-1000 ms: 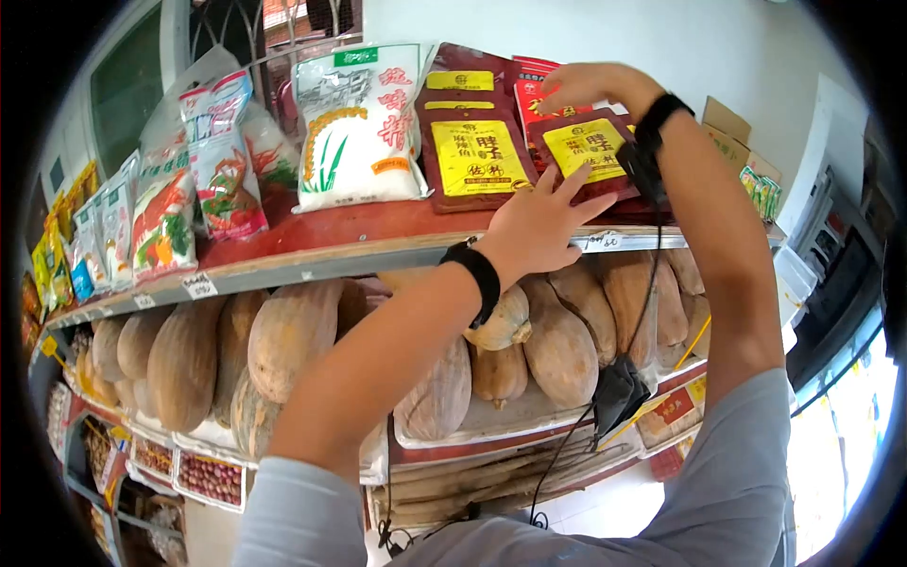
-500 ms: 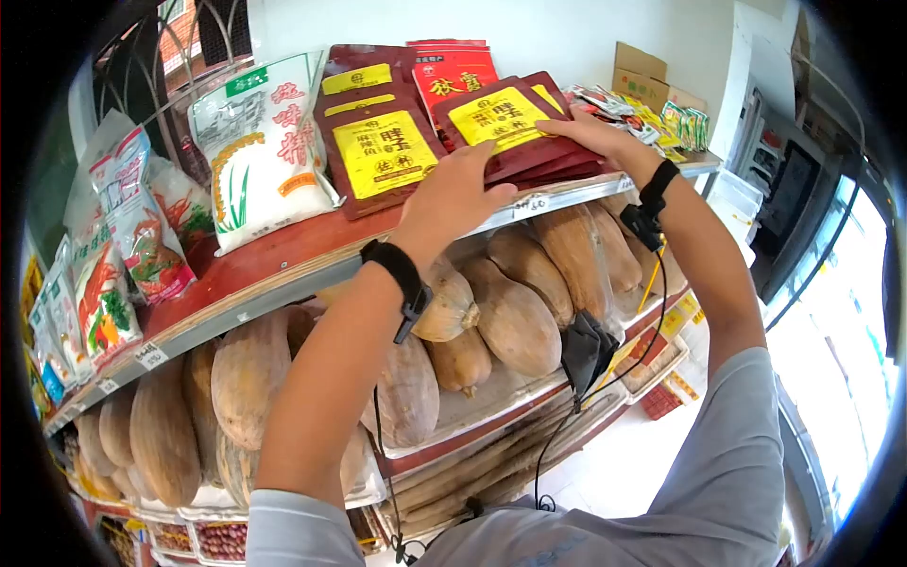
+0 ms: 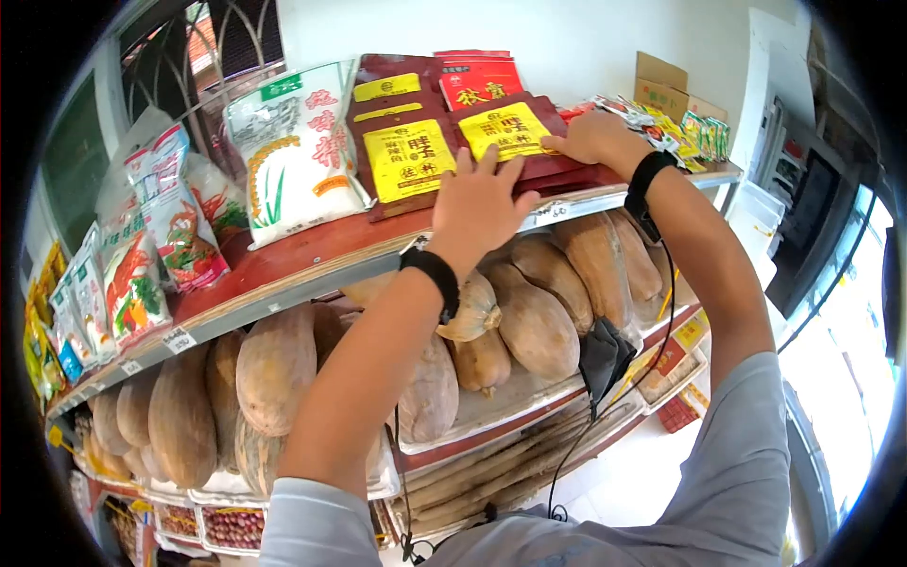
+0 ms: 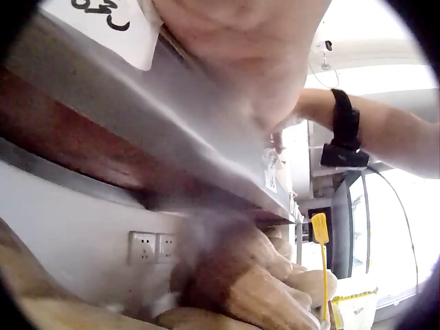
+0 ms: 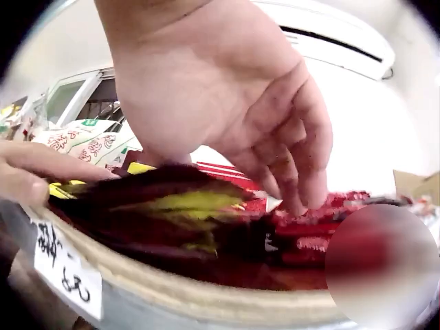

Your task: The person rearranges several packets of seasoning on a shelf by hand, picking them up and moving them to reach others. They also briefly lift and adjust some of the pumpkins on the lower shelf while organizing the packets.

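Maroon seasoning packets with yellow labels lie in two piles on the shelf; the right pile's top packet (image 3: 501, 130) leans back. My left hand (image 3: 477, 206) has its fingers spread, with the fingertips at that pile's front left edge. My right hand (image 3: 605, 142) rests at the pile's right side, thumb on the label. In the right wrist view, its other fingers (image 5: 313, 158) bend loosely down over red packets (image 5: 309, 234) beside the maroon packet (image 5: 165, 220). The left wrist view shows my left palm (image 4: 240, 48) above the shelf's metal edge (image 4: 172, 130).
White seasoning bags (image 3: 298, 156) stand left of the piles, with red packets (image 3: 477, 80) behind. Small sachets (image 3: 652, 128) and a cardboard box (image 3: 661, 87) are at the right end. Pumpkins (image 3: 534, 326) fill the shelf below. A cable (image 3: 652, 364) hangs from my right wrist.
My right hand has come down from above the red packets to the right side of the maroon pile. My left hand stays at the pile's front left. The head view has swung right, then partly back.
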{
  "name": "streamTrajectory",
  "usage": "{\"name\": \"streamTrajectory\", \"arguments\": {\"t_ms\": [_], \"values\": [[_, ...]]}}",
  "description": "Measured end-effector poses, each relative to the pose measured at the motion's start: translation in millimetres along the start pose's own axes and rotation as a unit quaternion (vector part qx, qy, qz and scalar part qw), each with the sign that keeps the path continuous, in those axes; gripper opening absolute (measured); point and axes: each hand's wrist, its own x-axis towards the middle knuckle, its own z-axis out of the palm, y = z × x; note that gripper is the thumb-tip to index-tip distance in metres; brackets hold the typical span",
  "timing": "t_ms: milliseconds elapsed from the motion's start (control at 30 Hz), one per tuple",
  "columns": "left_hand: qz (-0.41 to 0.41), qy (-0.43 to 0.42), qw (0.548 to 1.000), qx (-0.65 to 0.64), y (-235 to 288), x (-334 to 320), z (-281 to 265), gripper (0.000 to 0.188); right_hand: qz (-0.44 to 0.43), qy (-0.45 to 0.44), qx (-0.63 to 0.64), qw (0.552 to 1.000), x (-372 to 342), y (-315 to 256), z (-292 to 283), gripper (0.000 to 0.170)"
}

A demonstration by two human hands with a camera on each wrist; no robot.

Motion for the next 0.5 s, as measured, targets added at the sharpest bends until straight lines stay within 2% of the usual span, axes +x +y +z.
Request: {"name": "streamTrajectory", "arguments": {"t_ms": [67, 100, 133, 200, 233, 300, 333, 400, 433, 467, 500], "values": [[0.014, -0.016, 1.000, -0.007, 3.1, -2.2, -6.1, 0.067, -0.066, 0.089, -0.160, 0.981, 7.6, -6.9, -19.2, 0.056], [0.016, -0.044, 0.999, -0.013, 3.0, -1.7, -9.0, 0.072, -0.067, 0.120, -0.149, 0.979, 15.0, -18.4, -29.9, 0.045], [0.023, -0.044, 0.998, -0.027, 1.9, -2.1, -8.7, 0.077, -0.100, 0.155, -0.121, 0.975, 29.4, -27.5, -34.7, 0.045], [0.029, -0.043, 0.998, -0.028, 0.3, -3.3, -9.1, 0.081, -0.291, 0.137, -0.031, 0.946, 73.1, -52.3, -42.4, 0.048], [0.030, -0.047, 0.998, -0.034, -0.3, -3.8, -9.3, 0.083, -0.296, 0.139, -0.028, 0.945, 76.2, -72.5, -49.0, 0.048], [0.023, -0.050, 0.998, -0.044, 0.1, -4.9, -10.7, 0.078, -0.302, -0.018, 0.115, 0.946, 83.8, -112.0, -63.5, 0.054], [0.020, -0.063, 0.997, -0.041, -0.6, -3.7, -11.1, 0.075, -0.306, -0.015, 0.117, 0.945, 102.0, -123.6, -59.6, 0.054], [0.006, -0.122, 0.992, -0.029, -0.1, 0.3, -15.6, 0.072, -0.237, 0.044, 0.074, 0.968, 141.0, -148.7, -41.6, 0.060], [0.007, -0.126, 0.991, -0.037, -1.2, 0.7, -14.4, 0.066, -0.210, 0.048, 0.102, 0.971, 150.8, -158.6, -34.8, 0.059], [0.008, -0.127, 0.991, -0.045, -2.2, 1.9, -13.4, 0.061, -0.199, 0.024, 0.073, 0.977, 161.7, -170.2, -30.1, 0.056], [0.009, -0.053, 0.998, -0.015, -4.0, -0.8, 5.2, 0.048, -0.199, 0.036, 0.075, 0.976, 171.2, -177.4, -20.6, 0.051]]}}
